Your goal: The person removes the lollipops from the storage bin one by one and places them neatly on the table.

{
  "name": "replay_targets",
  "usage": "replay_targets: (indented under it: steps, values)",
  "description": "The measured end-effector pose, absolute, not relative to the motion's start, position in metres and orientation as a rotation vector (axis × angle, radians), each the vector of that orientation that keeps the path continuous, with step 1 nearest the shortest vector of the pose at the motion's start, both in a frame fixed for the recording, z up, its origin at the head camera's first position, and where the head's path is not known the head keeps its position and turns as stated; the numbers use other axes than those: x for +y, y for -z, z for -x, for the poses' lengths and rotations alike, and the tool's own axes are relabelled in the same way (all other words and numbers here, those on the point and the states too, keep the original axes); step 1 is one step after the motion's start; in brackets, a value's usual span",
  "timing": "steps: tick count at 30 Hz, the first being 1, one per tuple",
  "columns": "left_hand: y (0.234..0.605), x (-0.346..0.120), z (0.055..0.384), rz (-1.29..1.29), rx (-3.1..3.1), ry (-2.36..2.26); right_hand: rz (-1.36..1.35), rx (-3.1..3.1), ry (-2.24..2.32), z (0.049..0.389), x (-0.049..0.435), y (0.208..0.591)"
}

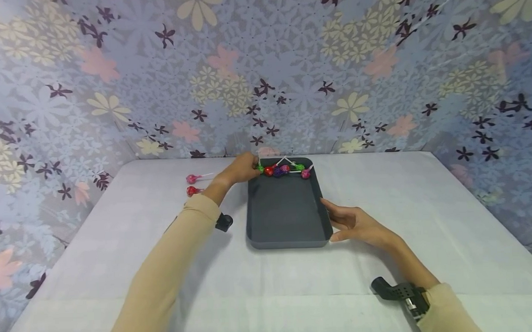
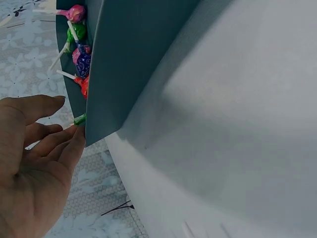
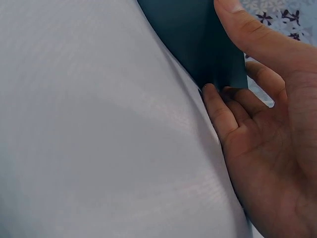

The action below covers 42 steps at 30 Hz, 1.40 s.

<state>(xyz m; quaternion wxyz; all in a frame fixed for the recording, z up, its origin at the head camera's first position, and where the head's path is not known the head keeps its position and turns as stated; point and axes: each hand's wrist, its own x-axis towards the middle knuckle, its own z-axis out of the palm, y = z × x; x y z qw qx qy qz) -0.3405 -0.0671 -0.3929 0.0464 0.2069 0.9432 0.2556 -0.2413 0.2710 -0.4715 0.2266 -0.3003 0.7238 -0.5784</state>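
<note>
On the white-covered table (image 1: 262,285), the gray tray (image 1: 287,209) lies lengthwise away from you. Your right hand (image 1: 358,226), loosely spread, rests against its right side, gripping nothing; your left hand (image 1: 239,169), thumb clear of the fingers, reaches its far-left corner by an unpinched green lollipop (image 2: 80,119). Left of that nearer hand lie a pink lollipop (image 1: 192,179), stick pointing right, and a red lollipop (image 1: 192,191).

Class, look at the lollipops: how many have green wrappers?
2: one green lollipop at the left hand, by the far left corner of the tray; another green lollipop near its far right corner. The left hand may hide more.
</note>
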Motion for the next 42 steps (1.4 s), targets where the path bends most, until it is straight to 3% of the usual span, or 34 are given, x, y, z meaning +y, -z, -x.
replay_targets:
  steps: [16, 27, 42]
  values:
    - [0.404, -0.051, 0.350, -0.540, 2.926, -0.757, 0.855, 1.994, 1.587, 0.242, 0.273, 0.471]
    - [0.407, -0.052, 0.347, -0.708, 2.966, -0.444, 0.842, 1.970, 1.602, 0.242, 0.273, 0.468]
    - [0.411, -0.051, 0.346, -0.678, 2.887, -0.412, 0.824, 1.991, 1.606, 0.244, 0.269, 0.470]
